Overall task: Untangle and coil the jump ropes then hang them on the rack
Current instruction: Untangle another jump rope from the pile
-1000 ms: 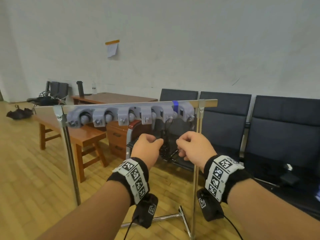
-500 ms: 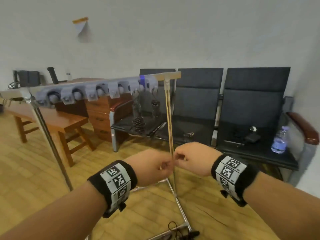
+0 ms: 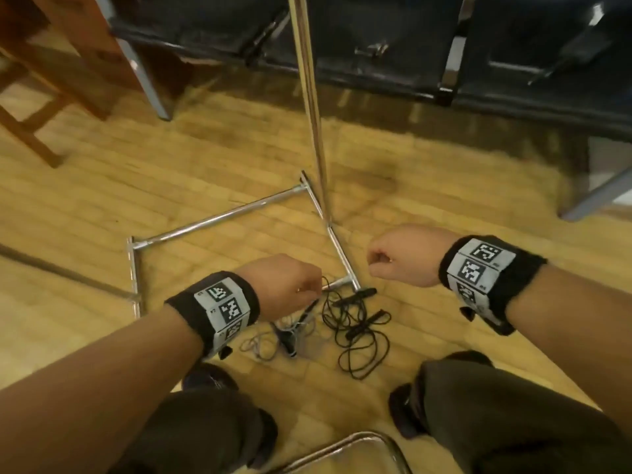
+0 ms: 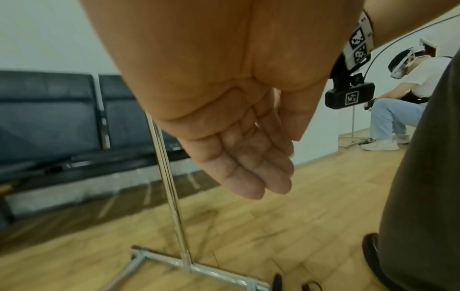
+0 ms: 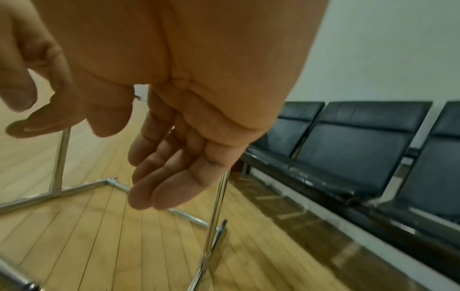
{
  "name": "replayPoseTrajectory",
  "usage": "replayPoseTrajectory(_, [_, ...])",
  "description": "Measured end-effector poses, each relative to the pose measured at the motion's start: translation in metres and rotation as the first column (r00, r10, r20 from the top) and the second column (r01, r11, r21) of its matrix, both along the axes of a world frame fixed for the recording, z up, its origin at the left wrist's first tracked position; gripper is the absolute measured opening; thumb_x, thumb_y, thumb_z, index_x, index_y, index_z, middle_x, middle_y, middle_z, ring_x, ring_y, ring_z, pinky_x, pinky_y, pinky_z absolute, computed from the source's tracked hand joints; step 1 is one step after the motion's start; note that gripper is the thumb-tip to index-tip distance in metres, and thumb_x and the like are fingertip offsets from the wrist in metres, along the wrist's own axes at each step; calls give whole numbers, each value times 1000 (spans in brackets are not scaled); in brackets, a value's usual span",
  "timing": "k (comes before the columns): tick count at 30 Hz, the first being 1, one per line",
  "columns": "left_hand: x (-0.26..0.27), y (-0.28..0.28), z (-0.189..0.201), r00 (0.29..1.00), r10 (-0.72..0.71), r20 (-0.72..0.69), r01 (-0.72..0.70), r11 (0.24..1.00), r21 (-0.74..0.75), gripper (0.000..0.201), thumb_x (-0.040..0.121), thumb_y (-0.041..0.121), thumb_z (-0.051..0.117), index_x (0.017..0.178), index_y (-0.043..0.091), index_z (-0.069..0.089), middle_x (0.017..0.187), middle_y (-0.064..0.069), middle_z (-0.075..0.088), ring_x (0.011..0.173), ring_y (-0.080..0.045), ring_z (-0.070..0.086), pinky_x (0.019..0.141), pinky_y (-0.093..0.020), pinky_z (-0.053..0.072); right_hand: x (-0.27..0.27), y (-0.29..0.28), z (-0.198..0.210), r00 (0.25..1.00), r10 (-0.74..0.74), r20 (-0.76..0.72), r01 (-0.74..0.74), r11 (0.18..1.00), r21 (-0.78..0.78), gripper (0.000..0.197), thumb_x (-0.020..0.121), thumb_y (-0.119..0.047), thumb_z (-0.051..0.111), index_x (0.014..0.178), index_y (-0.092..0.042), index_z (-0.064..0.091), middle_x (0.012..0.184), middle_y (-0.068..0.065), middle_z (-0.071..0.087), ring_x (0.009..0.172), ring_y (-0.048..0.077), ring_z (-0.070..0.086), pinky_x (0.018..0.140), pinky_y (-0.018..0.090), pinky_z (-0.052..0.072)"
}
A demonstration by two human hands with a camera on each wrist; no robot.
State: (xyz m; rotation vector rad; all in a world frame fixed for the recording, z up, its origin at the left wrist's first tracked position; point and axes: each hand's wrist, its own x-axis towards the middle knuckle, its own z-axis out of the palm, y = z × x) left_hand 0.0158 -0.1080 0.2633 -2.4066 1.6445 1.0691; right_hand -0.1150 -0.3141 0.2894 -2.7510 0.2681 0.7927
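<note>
View dropped from rack top to floor; both hands, left (image 3: pixel 285 285) and right (image 3: pixel 403 256), loosely curled, empty, above tangled jump ropes (image 3: pixel 345 323) at frame centre.

Ropes: I'm seeing the jump ropes (image 3: pixel 345 323) lying on the floor (image 3: pixel 102 186), touching the rack base (image 3: pixel 219 215).
Bench: the bench seats (image 3: pixel 393 46) are sitting behind the rack pole (image 3: pixel 313 97).

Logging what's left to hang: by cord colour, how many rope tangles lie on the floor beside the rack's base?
black cord tangle: 1
grey cord tangle: 1
Total: 2 tangles. How many ropes are in each cannot be told.
</note>
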Motion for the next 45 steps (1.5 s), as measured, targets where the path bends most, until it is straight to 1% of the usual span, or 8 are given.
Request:
replayPoseTrajectory(8, [-10, -55, -184, 993, -67, -94, 87, 970, 229, 19, 107, 28, 43, 104, 22, 60, 103, -2, 67, 92, -22, 64, 77, -35, 52, 6, -34, -148, 977, 18, -210, -1, 996, 84, 23, 104, -42, 46, 113, -29, 62, 105, -9, 64, 88, 11, 55, 62, 23, 38])
replayPoseTrajectory(17, [-37, -80, -340, 984, -171, -47, 177, 933, 315, 62, 96, 25, 58, 150, 50, 41, 154, -4, 36, 132, -32, 49, 95, -44, 54, -18, -38, -235, 940, -27, -339, 97, 977, 192, 27, 105, -38, 45, 109, -23, 67, 97, -4, 69, 87, 17, 63, 80, 35, 54])
replayPoseTrajectory(22, [-44, -78, -366, 987, -105, -125, 140, 937, 321, 37, 92, 22, 65, 124, 40, 58, 118, 0, 48, 89, -19, 52, 64, -29, 39, -27, -27, -257, 910, -3, -414, 89, 978, 188, 31, 104, -36, 46, 110, -17, 70, 89, 1, 69, 73, 16, 57, 73, 35, 53])
replayPoseTrajectory(30, [-29, -69, -265, 930, 98, -355, -48, 988, 147, 9, 90, 41, 70, 92, 44, 62, 96, 16, 65, 88, -8, 62, 76, -27, 52, -3, -8, -234, 952, 42, -304, 18, 982, 189, 26, 99, -40, 55, 118, -21, 57, 103, -1, 62, 88, 19, 58, 74, 34, 50])
replayPoseTrajectory(35, [-2, -48, -151, 744, 281, -607, -326, 945, 39, 15, 86, 29, 79, 82, 38, 68, 87, 3, 72, 76, -17, 69, 73, -46, 61, 17, -1, -174, 969, 64, -240, 1, 965, 262, 66, 84, -45, 76, 140, -30, 45, 125, -3, 61, 103, 18, 61, 83, 32, 55])
replayPoseTrajectory(37, [5, -36, -101, 684, 263, -681, -394, 918, -42, 13, 82, 26, 78, 81, 35, 70, 85, -1, 72, 69, -16, 65, 62, -40, 60, 20, -1, -143, 963, 88, -255, -2, 948, 319, 78, 80, -46, 80, 146, -36, 40, 123, -5, 65, 101, 15, 64, 81, 24, 56])
replayPoseTrajectory(42, [4, -10, 20, 509, 71, -858, -629, 710, -315, 13, 75, 14, 74, 80, 25, 71, 66, 3, 66, 49, -10, 57, 45, -21, 48, 8, 9, -72, 973, -115, -203, 200, 855, 478, 81, 70, -61, 83, 141, -54, 45, 132, -25, 54, 120, 6, 52, 84, 20, 39])
replayPoseTrajectory(45, [4, 3, 83, 407, -66, -911, -763, 524, -379, 10, 84, 12, 66, 84, 21, 66, 68, -2, 57, 52, -14, 52, 42, -22, 43, -3, 34, -42, 992, -114, -58, 128, 900, 416, 34, 89, -60, 67, 119, -46, 63, 118, -20, 65, 110, 9, 58, 78, 22, 40])
